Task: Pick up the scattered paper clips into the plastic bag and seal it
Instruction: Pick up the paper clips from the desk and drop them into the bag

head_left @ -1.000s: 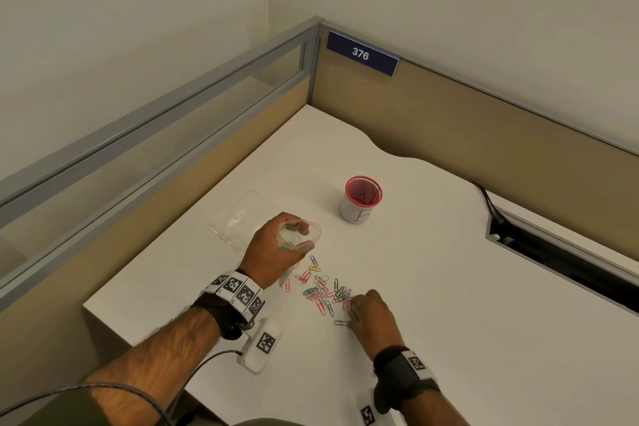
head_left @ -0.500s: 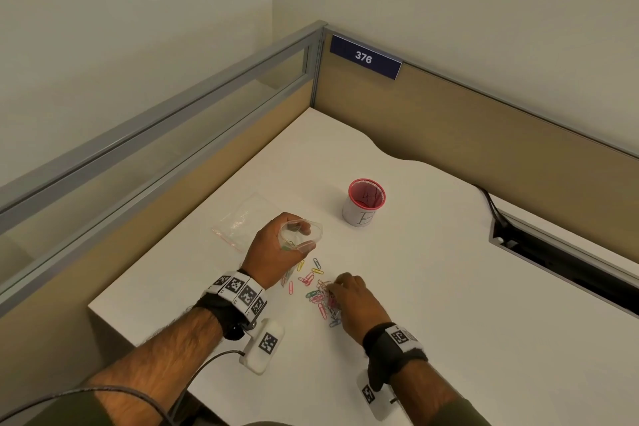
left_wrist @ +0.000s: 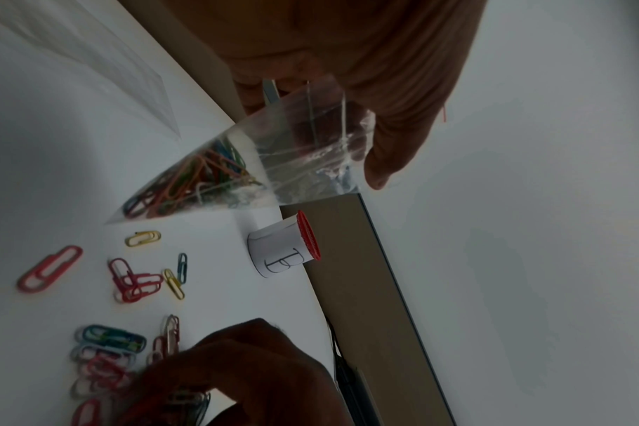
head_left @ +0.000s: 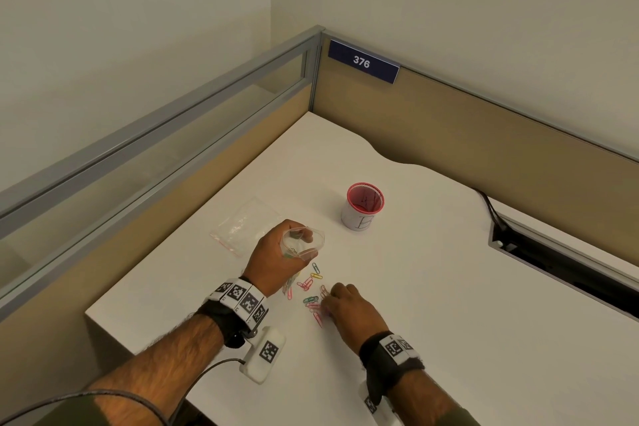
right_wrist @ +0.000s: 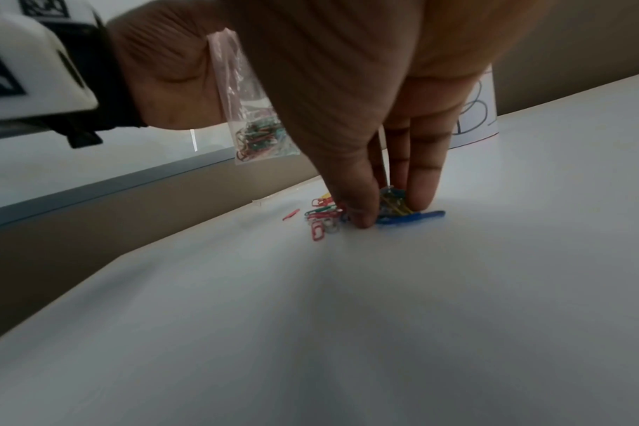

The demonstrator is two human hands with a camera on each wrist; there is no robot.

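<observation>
My left hand holds a small clear plastic bag upright above the white desk, gripping its open mouth. Several coloured clips lie in the bag's bottom corner, also visible in the right wrist view. Loose paper clips lie scattered on the desk just below and right of the bag. My right hand is down on the right part of this scatter. Its thumb and fingers pinch a small bunch of clips against the desk.
A second clear bag lies flat on the desk, left of my left hand. A red mesh cup with a paper label "B" stands behind the clips. Partition walls close the back and left; a cable slot is at the right.
My right hand has slid left and forward across the clips, raking them together, and now pinches a bunch. The left hand and the bag have stayed put.
</observation>
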